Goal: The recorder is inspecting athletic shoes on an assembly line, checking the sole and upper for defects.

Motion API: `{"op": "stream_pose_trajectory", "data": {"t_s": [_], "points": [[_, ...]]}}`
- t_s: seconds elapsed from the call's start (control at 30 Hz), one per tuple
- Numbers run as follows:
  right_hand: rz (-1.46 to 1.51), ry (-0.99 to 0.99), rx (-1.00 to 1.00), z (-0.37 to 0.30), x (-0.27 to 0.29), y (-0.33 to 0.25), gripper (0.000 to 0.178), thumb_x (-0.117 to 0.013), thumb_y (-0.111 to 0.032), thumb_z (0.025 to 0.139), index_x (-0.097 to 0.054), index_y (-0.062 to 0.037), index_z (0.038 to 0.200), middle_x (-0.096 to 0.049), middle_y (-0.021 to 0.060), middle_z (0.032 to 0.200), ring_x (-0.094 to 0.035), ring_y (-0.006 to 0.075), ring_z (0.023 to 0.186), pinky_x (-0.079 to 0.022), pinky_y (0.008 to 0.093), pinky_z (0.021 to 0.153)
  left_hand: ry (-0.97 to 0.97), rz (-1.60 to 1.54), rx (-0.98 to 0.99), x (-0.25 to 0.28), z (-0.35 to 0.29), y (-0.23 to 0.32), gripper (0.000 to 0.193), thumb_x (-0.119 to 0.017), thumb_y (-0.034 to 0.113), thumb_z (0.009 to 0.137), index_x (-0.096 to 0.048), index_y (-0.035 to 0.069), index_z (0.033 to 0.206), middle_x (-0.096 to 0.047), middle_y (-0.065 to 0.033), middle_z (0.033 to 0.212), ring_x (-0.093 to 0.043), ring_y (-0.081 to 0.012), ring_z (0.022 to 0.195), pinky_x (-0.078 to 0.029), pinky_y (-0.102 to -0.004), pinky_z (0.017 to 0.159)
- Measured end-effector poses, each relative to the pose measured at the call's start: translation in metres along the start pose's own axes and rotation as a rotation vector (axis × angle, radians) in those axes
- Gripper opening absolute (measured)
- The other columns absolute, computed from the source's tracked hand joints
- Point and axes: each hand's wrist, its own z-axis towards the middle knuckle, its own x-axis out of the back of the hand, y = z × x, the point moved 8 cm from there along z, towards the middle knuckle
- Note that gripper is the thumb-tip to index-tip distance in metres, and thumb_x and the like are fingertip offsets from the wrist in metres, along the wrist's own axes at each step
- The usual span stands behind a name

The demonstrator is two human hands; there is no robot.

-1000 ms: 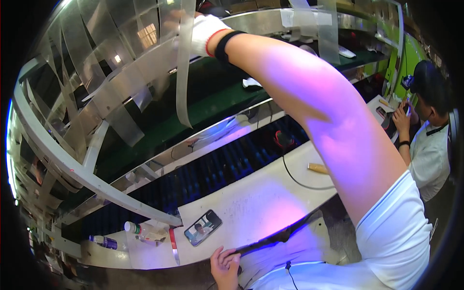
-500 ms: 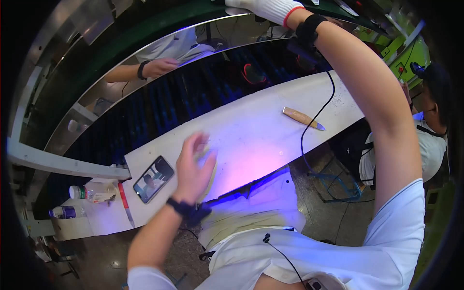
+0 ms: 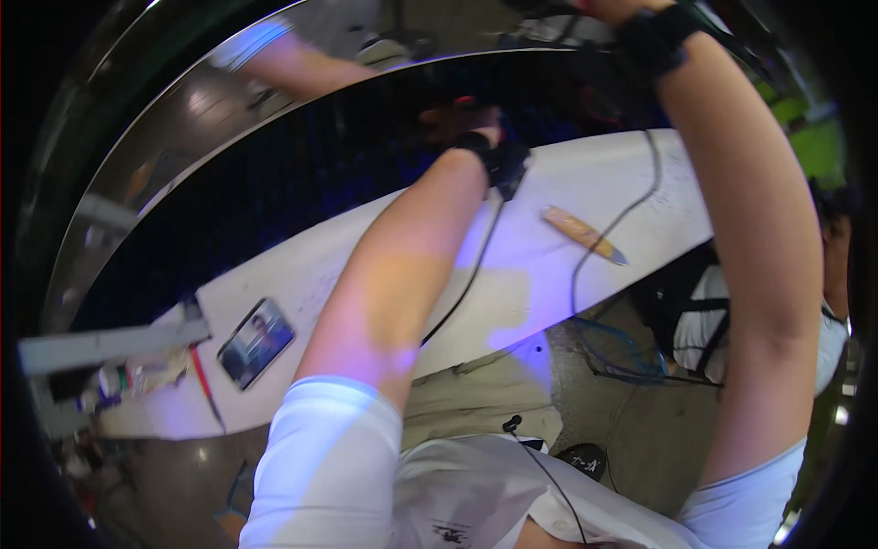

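1. Closest to me, at the bottom of the frame, was my white shirt (image 3: pixel 476 494), with a thin black wire lying on it.
2. Above it was the white bench (image 3: pixel 631 174). A phone (image 3: pixel 257 340) lay face up on it at the left, with a red pen (image 3: pixel 203 384) just beside it. A tool with a wooden handle (image 3: pixel 581 233) lay at the right, apart from both of my arms.
3. A black cable (image 3: pixel 466 284) hung from the strap on my left wrist, across the bench and down over its near edge.
4. My left hand (image 3: pixel 457 119) was in the upper middle, past the far edge of the bench and over the dark belt (image 3: pixel 302 183). It was blurred and in shadow, so I cannot tell whether the fingers were spread or closed on something.
5. My right hand (image 3: pixel 605 7) was cut by the top edge above a black wrist band. Its grip cannot be told either.
6. Farthest, in the upper left, was another person's arm (image 3: pixel 293 64).
7. I judged this to be a reaching step, with both arms stretched far forward. The next move would call for a steady left hand and for keeping the cable away from the tool.
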Motion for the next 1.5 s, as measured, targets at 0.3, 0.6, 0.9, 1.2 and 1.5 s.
{"op": "stream_pose_trajectory", "data": {"t_s": [0.3, 0.6, 0.9, 1.2, 1.5], "points": [[0.725, -0.013, -0.219, -0.012, -0.010, -0.020, 0.017, -0.072, -0.005, 0.099, -0.079, -0.0016, 0.114, -0.077, 0.0035, 0.105, -0.073, 0.0111, 0.087, -0.064, 0.0246, 0.079, -0.883, -0.791, 0.091, 0.154, -0.167, -0.057, 0.039, -0.064, 0.023, 0.107, -0.058, 0.002, 0.140, -0.070, -0.0143, 0.132, -0.071, -0.0255, 0.119, -0.055, -0.0439, 0.109], [-0.094, 0.037, -0.115, -0.037, 0.014, -0.025, 0.028, -0.073, -0.026, 0.096, -0.074, -0.0034, 0.113, -0.075, 0.0176, 0.106, -0.074, 0.0305, 0.091, -0.059, 0.0387, 0.084, -0.263, 0.188, -0.465, 0.321, -0.242, -0.118, 0.058, -0.074, 0.029, 0.101, -0.056, 0.000, 0.148, -0.068, -0.0162, 0.138, -0.066, -0.0309, 0.127, -0.051, -0.0428, 0.111], [0.605, 0.182, 0.214, -0.268, 0.171, -0.096, 0.037, -0.066, -0.022, 0.107, -0.063, 0.0043, 0.133, -0.070, 0.0251, 0.129, -0.069, 0.0320, 0.120, -0.053, 0.0430, 0.107, -0.093, 0.925, -1.135, 0.251, -0.272, -0.078, 0.052, -0.077, 0.031, 0.090, -0.062, -0.003, 0.128, -0.070, -0.0234, 0.123, -0.065, -0.0422, 0.117, -0.050, -0.0518, 0.103], [0.853, 0.140, -0.535, -0.372, 0.074, -0.069, 0.031, -0.068, -0.024, 0.106, -0.064, 0.0020, 0.122, -0.068, 0.0044, 0.110, -0.060, 0.0119, 0.099, -0.047, 0.0278, 0.092, -0.076, 0.819, -1.063, 0.225, -0.265, -0.049, 0.047, -0.069, 0.044, 0.100, -0.067, -0.002, 0.110, -0.075, -0.0210, 0.096, -0.074, -0.0393, 0.088, -0.058, -0.0473, 0.081], [1.218, 0.318, -0.703, -0.373, 0.031, -0.090, 0.047, -0.080, -0.043, 0.096, -0.059, -0.0036, 0.112, -0.071, 0.0100, 0.112, -0.068, 0.0173, 0.106, -0.051, 0.0349, 0.101, -0.340, 0.014, -1.317, 0.256, -0.329, -0.066, 0.055, -0.080, 0.002, 0.090, -0.048, 0.004, 0.134, -0.060, -0.0279, 0.136, -0.067, -0.0368, 0.122, -0.054, -0.0464, 0.105]]}}
